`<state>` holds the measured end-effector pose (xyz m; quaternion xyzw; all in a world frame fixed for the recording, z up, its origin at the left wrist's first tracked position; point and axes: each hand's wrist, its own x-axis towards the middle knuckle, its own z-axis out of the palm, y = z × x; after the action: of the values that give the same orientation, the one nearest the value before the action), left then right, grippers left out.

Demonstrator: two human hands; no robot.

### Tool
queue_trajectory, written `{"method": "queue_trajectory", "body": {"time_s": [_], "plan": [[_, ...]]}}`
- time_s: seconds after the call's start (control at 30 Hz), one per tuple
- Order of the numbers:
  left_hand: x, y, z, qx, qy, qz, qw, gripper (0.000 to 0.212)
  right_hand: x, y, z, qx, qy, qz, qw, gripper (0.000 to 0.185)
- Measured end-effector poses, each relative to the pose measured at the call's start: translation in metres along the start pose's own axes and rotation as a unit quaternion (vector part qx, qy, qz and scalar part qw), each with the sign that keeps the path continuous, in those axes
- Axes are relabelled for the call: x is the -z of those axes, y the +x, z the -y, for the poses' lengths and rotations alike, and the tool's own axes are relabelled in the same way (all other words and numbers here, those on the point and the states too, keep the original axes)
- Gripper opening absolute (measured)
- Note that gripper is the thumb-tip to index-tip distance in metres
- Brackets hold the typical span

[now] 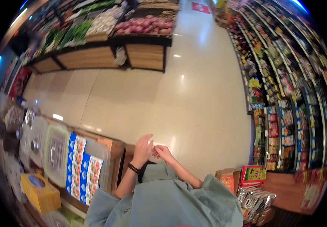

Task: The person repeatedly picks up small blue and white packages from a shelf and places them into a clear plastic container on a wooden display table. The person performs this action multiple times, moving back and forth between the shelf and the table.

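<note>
My left hand (143, 149), with a dark bracelet at the wrist, is raised in front of my body with its fingers partly bent. Close against it is my right hand (162, 153), fingers curled inward. A small pale patch shows between the fingertips; whether it is a held thing or glare on the floor is unclear. Below both hands is my grey-green shirt (174, 201). Left of my hands, packets in blue-and-white strips (79, 168) lie over lidded clear plastic bins (57, 153) on a wooden stand (115, 149).
Pale glossy floor tiles (163, 96) stretch ahead. A produce stand (145, 55) holds red onions (145, 25), garlic (105, 21) and leafy greens. Shelves of packaged goods (282, 85) line the right. A yellow box (40, 193) sits at left, silvery packets (255, 201) at lower right.
</note>
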<state>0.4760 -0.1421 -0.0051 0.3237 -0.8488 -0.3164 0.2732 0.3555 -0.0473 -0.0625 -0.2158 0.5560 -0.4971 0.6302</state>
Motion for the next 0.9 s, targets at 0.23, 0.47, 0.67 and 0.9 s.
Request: {"method": "queue_trajectory", "body": {"time_s": [0.23, 0.47, 0.67, 0.9], "plan": [[-0.112, 0.008, -0.1, -0.279, -0.049, 0.212, 0.935, 0.023, 0.086, -0.06, -0.017, 0.146, 0.108, -0.123, 0.976, 0.023], [-0.167, 0.043, -0.182, -0.389, -0.114, 0.408, 0.818, 0.024, 0.181, -0.087, -0.067, 0.262, 0.465, -0.188, 0.825, 0.027], [-0.24, 0.072, -0.233, -0.45, -0.182, 0.473, 0.735, 0.026, 0.253, -0.121, -0.033, 0.282, 0.685, -0.265, 0.617, 0.033], [-0.324, 0.141, -0.292, -0.419, -0.208, 0.562, 0.682, 0.028, 0.374, -0.164, 0.0, 0.355, 0.717, -0.332, 0.5, 0.034]]}}
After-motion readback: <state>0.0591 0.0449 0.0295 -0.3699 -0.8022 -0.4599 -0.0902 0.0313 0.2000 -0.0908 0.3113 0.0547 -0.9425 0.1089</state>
